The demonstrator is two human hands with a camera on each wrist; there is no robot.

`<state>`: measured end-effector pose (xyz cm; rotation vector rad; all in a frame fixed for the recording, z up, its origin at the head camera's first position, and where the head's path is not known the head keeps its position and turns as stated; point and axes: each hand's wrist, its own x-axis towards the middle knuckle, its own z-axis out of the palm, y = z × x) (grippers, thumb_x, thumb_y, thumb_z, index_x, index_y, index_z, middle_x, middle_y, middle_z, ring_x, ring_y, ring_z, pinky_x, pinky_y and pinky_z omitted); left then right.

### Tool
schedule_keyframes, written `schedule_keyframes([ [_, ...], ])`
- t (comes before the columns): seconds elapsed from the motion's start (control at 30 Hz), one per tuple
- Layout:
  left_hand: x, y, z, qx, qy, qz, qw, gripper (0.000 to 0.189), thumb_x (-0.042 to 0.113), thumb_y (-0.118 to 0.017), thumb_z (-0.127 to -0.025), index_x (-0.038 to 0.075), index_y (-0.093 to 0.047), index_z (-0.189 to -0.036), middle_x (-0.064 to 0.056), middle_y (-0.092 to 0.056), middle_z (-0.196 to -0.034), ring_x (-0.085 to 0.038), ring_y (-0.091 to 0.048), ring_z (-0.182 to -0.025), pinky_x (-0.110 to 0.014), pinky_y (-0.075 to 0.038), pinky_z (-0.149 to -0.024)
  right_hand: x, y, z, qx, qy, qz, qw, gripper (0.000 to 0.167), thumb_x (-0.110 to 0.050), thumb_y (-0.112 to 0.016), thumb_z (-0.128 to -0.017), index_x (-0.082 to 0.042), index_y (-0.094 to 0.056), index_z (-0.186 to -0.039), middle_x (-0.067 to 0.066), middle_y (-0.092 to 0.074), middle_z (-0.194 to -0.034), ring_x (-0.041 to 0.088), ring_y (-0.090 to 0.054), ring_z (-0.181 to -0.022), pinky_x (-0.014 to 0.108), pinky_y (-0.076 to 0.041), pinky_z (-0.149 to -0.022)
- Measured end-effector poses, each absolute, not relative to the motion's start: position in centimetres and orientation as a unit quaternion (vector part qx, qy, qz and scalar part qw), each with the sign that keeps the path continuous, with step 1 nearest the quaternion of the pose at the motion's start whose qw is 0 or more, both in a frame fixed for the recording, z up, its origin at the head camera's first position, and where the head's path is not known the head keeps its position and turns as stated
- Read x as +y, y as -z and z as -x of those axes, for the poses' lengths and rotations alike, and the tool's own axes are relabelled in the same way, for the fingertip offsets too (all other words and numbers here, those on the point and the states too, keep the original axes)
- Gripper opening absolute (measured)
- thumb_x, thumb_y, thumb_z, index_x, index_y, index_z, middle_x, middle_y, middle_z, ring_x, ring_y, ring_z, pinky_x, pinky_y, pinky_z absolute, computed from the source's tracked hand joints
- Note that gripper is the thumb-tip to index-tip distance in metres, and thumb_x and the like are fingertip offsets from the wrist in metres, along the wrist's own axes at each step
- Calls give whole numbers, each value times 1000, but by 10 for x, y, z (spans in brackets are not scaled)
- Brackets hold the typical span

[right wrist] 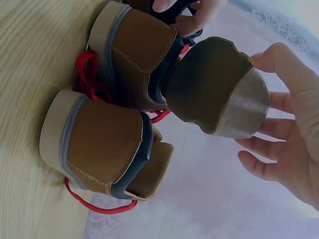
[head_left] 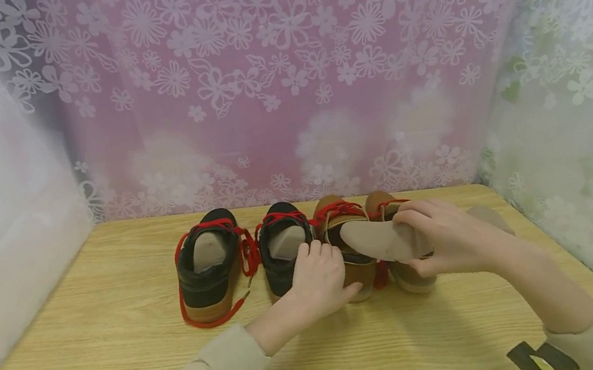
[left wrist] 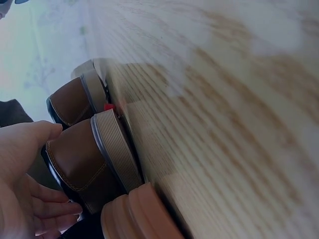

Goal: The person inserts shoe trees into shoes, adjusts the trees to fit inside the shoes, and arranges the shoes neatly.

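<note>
My right hand (head_left: 446, 235) pinches a grey-beige moulded shoe insert (head_left: 385, 239) between thumb and fingers. The insert's rounded front tip slants over the opening of the left brown shoe (right wrist: 134, 55), which has red laces. My left hand (head_left: 320, 276) holds that shoe about its heel collar, thumb on one side and fingers on the other. Beside it stands the right brown shoe (right wrist: 102, 142), partly behind the insert and right hand in the head view. To the left are two black shoes, one farther left (head_left: 208, 291) and one nearer (head_left: 278, 270), each with a grey-beige insert inside.
Another grey-beige insert (head_left: 492, 218) lies on the right, partly behind my right forearm. Loose red laces (head_left: 249, 255) hang between the black shoes. The wood-grain table (head_left: 94, 350) is bordered by a pink floral curtain (head_left: 268, 85) at the back and pale sheets at both sides.
</note>
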<state>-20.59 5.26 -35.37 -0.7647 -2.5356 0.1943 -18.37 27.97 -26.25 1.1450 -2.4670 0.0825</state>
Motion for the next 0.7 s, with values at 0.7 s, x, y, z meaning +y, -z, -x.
schedule_keyframes([
  [0.7, 51, 355, 206, -927, -70, 283, 237, 63, 71, -55, -74, 9, -60, -89, -2, -57, -82, -18, -47, -78, -31, -32, -68, 259, 255, 198, -901, 9, -406, 154, 51, -22, -72, -64, 0, -59, -108, 12, -57, -108, 31, -55, -99, 47, -43, -84],
])
